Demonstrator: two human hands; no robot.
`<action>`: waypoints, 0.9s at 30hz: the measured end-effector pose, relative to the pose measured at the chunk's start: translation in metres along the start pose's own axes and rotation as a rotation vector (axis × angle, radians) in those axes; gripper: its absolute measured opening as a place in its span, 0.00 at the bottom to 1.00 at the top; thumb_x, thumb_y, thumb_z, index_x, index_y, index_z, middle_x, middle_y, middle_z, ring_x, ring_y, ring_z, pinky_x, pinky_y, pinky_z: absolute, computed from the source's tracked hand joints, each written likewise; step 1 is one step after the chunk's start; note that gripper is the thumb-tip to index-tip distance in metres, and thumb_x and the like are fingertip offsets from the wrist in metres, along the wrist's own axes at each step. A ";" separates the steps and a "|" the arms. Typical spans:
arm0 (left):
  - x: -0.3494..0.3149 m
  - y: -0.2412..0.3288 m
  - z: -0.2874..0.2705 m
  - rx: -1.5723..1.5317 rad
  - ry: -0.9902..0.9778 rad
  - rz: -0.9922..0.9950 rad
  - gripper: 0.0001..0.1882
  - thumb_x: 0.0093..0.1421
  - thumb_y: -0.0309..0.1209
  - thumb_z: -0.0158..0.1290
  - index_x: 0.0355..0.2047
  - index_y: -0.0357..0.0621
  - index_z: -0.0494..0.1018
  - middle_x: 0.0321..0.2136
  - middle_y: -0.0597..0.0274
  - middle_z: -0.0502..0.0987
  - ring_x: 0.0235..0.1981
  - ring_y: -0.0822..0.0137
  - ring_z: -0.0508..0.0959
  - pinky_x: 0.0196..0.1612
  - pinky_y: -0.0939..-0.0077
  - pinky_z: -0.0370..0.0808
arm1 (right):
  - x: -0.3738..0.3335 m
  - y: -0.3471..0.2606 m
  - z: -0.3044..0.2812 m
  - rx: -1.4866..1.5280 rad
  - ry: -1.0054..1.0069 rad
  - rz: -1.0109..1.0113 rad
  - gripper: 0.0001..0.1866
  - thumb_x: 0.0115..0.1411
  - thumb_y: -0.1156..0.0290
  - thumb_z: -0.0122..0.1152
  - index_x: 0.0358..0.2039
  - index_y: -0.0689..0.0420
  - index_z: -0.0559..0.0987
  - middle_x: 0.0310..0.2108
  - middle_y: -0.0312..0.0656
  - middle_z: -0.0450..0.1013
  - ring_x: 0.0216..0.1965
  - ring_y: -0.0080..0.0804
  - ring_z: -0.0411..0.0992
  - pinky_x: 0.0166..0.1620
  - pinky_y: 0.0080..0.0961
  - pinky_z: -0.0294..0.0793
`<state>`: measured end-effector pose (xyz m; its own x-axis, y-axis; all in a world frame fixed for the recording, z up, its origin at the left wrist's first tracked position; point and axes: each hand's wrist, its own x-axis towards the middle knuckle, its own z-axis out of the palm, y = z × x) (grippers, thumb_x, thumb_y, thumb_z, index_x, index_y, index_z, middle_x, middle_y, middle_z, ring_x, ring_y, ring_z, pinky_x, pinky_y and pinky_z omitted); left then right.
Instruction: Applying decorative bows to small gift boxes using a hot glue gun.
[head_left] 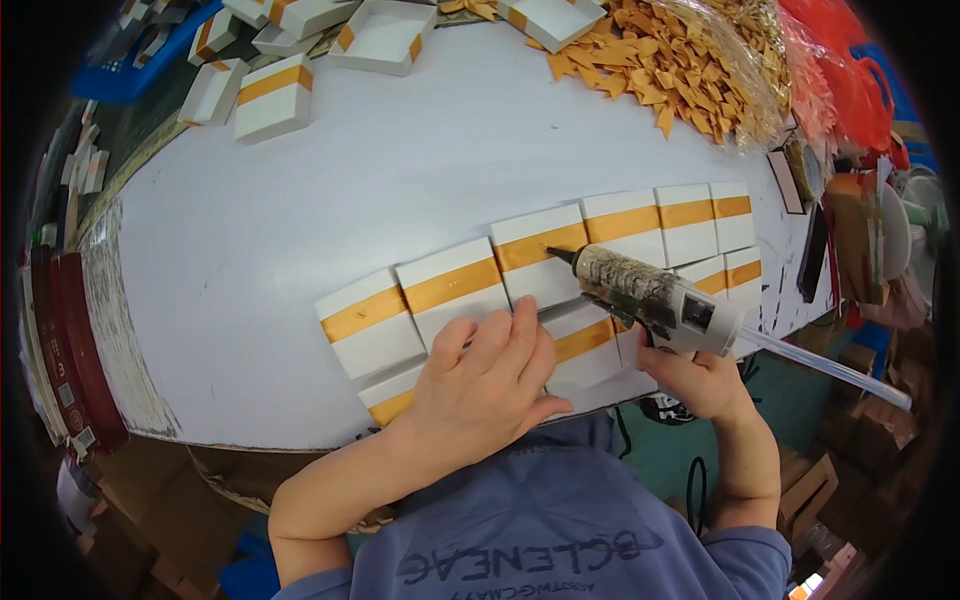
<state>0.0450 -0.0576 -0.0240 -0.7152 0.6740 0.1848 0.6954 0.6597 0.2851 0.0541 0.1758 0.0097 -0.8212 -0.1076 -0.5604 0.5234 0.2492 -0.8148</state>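
My right hand point(695, 380) grips the handle of a hot glue gun point(640, 287), its barrel worn and stained. A clear glue stick point(835, 372) juts from the back of the gun. The dark nozzle tip is at the gold ribbon point(512, 252) around a white box point(545, 290); whether it touches cannot be told. My left hand point(490, 380) lies over the near boxes, fingers stretched out and fingertips at that box's near edge. Two more ribboned boxes, one point(455, 300) beside it and one point(372, 325) farther left, show small marks on their ribbons.
Several ribboned boxes stand in two rows along the white table point(250, 220). A heap of gold ribbon bows point(670, 70) lies at the far right, partly under clear plastic. Loose boxes point(275, 98) and open box parts point(385, 38) sit at the far left, near a blue crate point(130, 75).
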 end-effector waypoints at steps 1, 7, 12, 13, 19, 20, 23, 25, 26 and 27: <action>0.002 0.000 -0.001 0.017 -0.020 0.004 0.30 0.41 0.53 0.55 0.36 0.41 0.71 0.44 0.56 0.70 0.38 0.64 0.66 0.43 0.70 0.56 | 0.000 0.000 -0.002 0.045 -0.043 -0.005 0.11 0.47 0.75 0.58 0.34 0.59 0.73 0.26 0.34 0.69 0.28 0.20 0.67 0.31 0.18 0.67; 0.038 0.009 0.004 -0.075 0.024 0.153 0.29 0.40 0.53 0.55 0.35 0.42 0.70 0.44 0.56 0.70 0.39 0.65 0.66 0.42 0.71 0.56 | -0.010 0.008 -0.031 0.383 0.011 -0.181 0.13 0.46 0.76 0.53 0.35 0.63 0.72 0.29 0.42 0.73 0.31 0.30 0.71 0.34 0.23 0.70; 0.053 0.016 0.015 -0.081 -0.050 0.159 0.29 0.40 0.53 0.56 0.34 0.43 0.70 0.45 0.55 0.70 0.39 0.65 0.66 0.43 0.71 0.57 | -0.007 0.016 -0.034 0.148 0.201 0.003 0.15 0.44 0.71 0.54 0.34 0.64 0.72 0.25 0.43 0.72 0.28 0.30 0.71 0.34 0.23 0.69; 0.054 0.018 0.014 -0.055 -0.062 0.157 0.29 0.40 0.53 0.56 0.34 0.43 0.70 0.45 0.55 0.70 0.39 0.65 0.66 0.43 0.71 0.57 | -0.006 0.017 -0.035 0.087 0.191 0.025 0.15 0.44 0.72 0.53 0.34 0.64 0.72 0.24 0.42 0.72 0.28 0.29 0.70 0.34 0.23 0.69; 0.076 0.020 0.010 -0.133 -0.129 0.225 0.31 0.38 0.53 0.56 0.36 0.43 0.69 0.45 0.55 0.69 0.39 0.65 0.66 0.41 0.72 0.58 | -0.019 0.014 -0.051 0.381 0.153 -0.137 0.18 0.45 0.76 0.55 0.40 0.63 0.70 0.30 0.41 0.72 0.32 0.27 0.71 0.36 0.21 0.69; 0.083 0.022 0.013 -0.133 -0.131 0.229 0.31 0.38 0.53 0.56 0.36 0.43 0.69 0.45 0.55 0.69 0.39 0.65 0.66 0.41 0.72 0.58 | -0.021 0.017 -0.059 0.348 0.207 -0.121 0.17 0.45 0.76 0.54 0.39 0.64 0.70 0.29 0.41 0.72 0.32 0.29 0.71 0.38 0.22 0.69; 0.098 0.030 0.028 -0.137 -0.039 0.281 0.32 0.37 0.54 0.57 0.36 0.43 0.68 0.46 0.54 0.68 0.38 0.65 0.65 0.39 0.72 0.58 | -0.018 0.032 -0.069 0.303 0.308 -0.162 0.13 0.47 0.75 0.54 0.36 0.63 0.72 0.27 0.40 0.72 0.31 0.26 0.71 0.34 0.20 0.68; 0.101 0.034 0.037 -0.076 -0.075 0.285 0.33 0.36 0.55 0.57 0.36 0.43 0.68 0.47 0.53 0.67 0.36 0.64 0.64 0.39 0.72 0.58 | -0.019 0.040 -0.073 0.135 0.357 -0.007 0.11 0.48 0.72 0.55 0.34 0.61 0.72 0.25 0.37 0.71 0.28 0.22 0.69 0.29 0.17 0.66; 0.103 0.035 0.037 -0.077 -0.080 0.292 0.33 0.36 0.55 0.57 0.36 0.43 0.68 0.47 0.53 0.67 0.36 0.64 0.64 0.39 0.72 0.58 | -0.019 0.041 -0.076 0.141 0.363 -0.004 0.11 0.48 0.72 0.55 0.34 0.61 0.72 0.25 0.37 0.71 0.28 0.22 0.69 0.29 0.17 0.66; 0.104 0.036 0.035 -0.082 -0.092 0.283 0.33 0.36 0.55 0.57 0.36 0.43 0.68 0.47 0.53 0.67 0.36 0.64 0.64 0.39 0.72 0.58 | -0.020 0.041 -0.079 0.148 0.336 0.021 0.12 0.48 0.72 0.56 0.34 0.61 0.72 0.25 0.38 0.71 0.27 0.22 0.69 0.28 0.17 0.66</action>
<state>-0.0024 0.0481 -0.0275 -0.4817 0.8571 0.1827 0.8556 0.4149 0.3097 0.0737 0.2644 -0.0006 -0.8259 0.2239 -0.5175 0.5481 0.1038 -0.8299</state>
